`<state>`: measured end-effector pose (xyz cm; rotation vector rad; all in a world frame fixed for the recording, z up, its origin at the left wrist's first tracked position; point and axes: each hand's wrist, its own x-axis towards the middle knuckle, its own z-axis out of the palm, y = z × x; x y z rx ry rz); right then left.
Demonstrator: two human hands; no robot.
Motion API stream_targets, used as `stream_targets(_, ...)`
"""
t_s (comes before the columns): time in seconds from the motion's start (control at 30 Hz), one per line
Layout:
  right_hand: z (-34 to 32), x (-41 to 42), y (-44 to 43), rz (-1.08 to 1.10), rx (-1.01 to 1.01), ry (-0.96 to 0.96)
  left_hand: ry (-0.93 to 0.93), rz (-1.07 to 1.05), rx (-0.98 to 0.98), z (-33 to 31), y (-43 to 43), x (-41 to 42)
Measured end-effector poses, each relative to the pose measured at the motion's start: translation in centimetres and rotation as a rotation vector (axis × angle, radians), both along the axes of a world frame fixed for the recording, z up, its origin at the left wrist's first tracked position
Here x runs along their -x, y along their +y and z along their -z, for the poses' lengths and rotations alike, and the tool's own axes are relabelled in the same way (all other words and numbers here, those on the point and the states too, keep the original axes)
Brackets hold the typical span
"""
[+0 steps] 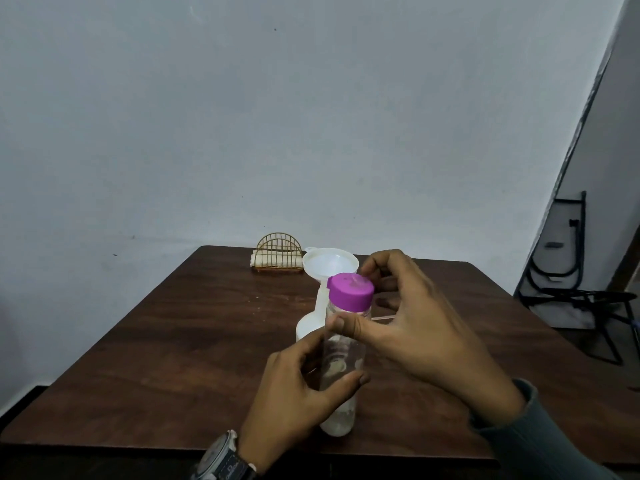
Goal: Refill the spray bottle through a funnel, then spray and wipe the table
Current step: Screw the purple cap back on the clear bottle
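Head view: a clear bottle (341, 368) is gripped by the left hand (294, 386), its purple cap (350, 292) pinched by the right hand (415, 317); just beyond, a funnel (330, 263) is seated in a white bottle (308, 327).

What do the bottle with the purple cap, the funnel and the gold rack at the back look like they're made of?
The bottle: clear, glossy, probably plastic; you see through it.
The purple cap: opaque, smooth moulded plastic, it seems.
The funnel: milky white plastic, slightly translucent, matte.
The gold rack: thin metal wire by its slim curved bars, gold finish.
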<state>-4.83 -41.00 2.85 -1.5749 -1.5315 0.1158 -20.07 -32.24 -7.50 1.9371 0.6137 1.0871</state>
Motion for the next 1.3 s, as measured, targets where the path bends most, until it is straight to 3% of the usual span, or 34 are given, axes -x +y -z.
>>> stream_targets(0.13, -0.5, -0.2, -0.4, -0.130, 0.006, 0.018, 0.006, 0.008, 0.000, -0.1, 0.1, 0.1)
stream_targets(0.3, -0.8, -0.6, -0.1, -0.111, 0.023, 0.053, 0.011, 0.007, -0.017, -0.1, 0.0, 0.1)
stream_targets(0.6, -1.2, -0.6, 0.1, -0.079, 0.127, -0.062, 0.039, 0.024, -0.078, -0.5, -0.1, 0.2)
stream_targets(0.8, -1.8, 0.0, 0.0, 0.112, 0.044, -0.197, 0.055, 0.042, -0.042, -0.5, 0.2, 0.3)
stream_targets(0.9, -1.2, 0.4, -0.1, 0.111, 0.076, -0.165, 0.045, 0.040, -0.032, -0.3, 0.3, 0.3)
stream_targets(1.07, -1.0, 0.2, -0.6, -0.085, 0.096, -0.045, 0.048, 0.083, -0.023, -0.6, 0.3, 0.5)
stream_targets(1.3, -0.8, 0.5, -0.3, -0.017, -0.022, 0.036, 0.019, 0.047, 0.002, -0.4, 0.2, 0.7)
